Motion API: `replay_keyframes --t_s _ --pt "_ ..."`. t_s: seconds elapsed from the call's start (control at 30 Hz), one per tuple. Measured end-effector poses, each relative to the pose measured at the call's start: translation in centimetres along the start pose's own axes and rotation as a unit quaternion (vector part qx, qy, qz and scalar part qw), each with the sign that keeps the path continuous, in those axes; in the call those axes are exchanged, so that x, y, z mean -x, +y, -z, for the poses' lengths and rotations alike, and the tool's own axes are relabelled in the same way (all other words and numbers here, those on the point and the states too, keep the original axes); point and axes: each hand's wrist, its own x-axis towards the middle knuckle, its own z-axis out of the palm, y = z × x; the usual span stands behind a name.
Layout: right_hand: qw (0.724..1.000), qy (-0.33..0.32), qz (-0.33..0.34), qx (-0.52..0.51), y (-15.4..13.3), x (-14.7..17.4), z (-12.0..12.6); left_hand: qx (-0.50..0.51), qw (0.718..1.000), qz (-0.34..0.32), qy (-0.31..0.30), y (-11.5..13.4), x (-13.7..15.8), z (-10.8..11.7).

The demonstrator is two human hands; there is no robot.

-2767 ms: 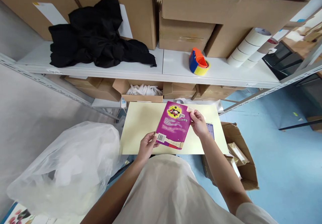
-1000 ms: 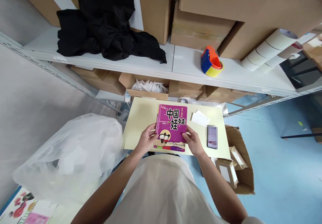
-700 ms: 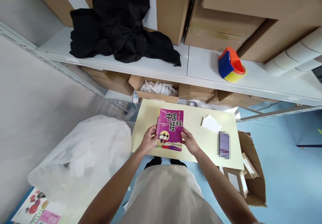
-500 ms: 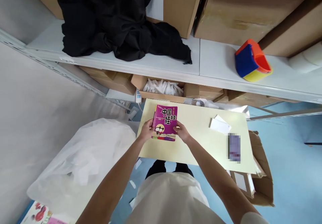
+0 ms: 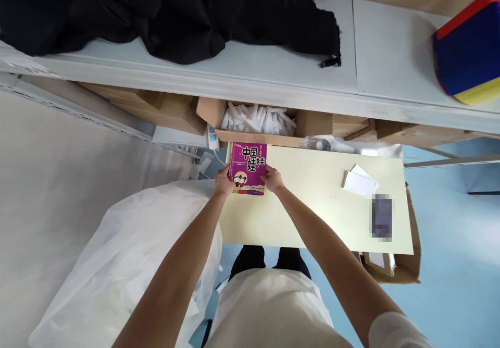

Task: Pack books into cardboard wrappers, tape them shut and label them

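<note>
A purple book (image 5: 250, 170) with large Chinese characters and two cartoon figures on its cover is at the far left of the pale yellow table (image 5: 308, 207). My left hand (image 5: 224, 181) grips its left edge, and my right hand (image 5: 273, 178) grips its right edge. Both hands are closed on the book, with some fingers hidden behind it. Just beyond it, an open cardboard box (image 5: 258, 138) holds a pile of white strips. I cannot tell whether the book rests on the tabletop or is held just above it.
White cards (image 5: 360, 182) and a pixelated purple item (image 5: 382, 216) lie on the table's right. A large white plastic bag (image 5: 133, 254) bulges at the left. Overhead runs a grey shelf (image 5: 281, 72) with black cloth (image 5: 187, 14) and a multicoloured container (image 5: 469, 51). Below right stands a cardboard carton (image 5: 414, 233).
Both hands have carried the book away from me, toward the table's far left corner by the box of strips. The camera view has also shifted, and the shelf looks nearer.
</note>
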Motion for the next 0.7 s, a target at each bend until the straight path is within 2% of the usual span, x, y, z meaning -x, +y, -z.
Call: replay_keyframes --t_s 0.13,0.23,0.4,0.53,0.63,0.7 --pt "0.992 0.067 0.003 0.109 -0.4 0.2 -0.5 -0.081 0.997 0.003 0.007 0.6 0.3 0.1" --pt "0.987 0.085 -0.015 0.132 -0.5 0.7 -0.5 -0.109 0.994 -0.002 -0.013 1.5 0.7 0.3" --pt "0.990 0.084 -0.024 0.108 0.0 1.8 0.7 -0.129 0.991 -0.025 -0.031 2.4 1.3 1.0" --pt "0.993 0.082 -0.023 0.079 0.7 2.9 1.8 -0.147 0.988 -0.019 -0.048 3.1 2.2 1.1" --pt "0.997 0.062 -0.004 0.034 1.2 5.1 3.0 -0.175 0.983 -0.031 -0.051 4.4 3.8 0.7" --pt "0.998 0.040 0.042 0.003 1.2 7.8 5.0 -0.191 0.976 -0.054 -0.085 6.3 5.1 0.1"
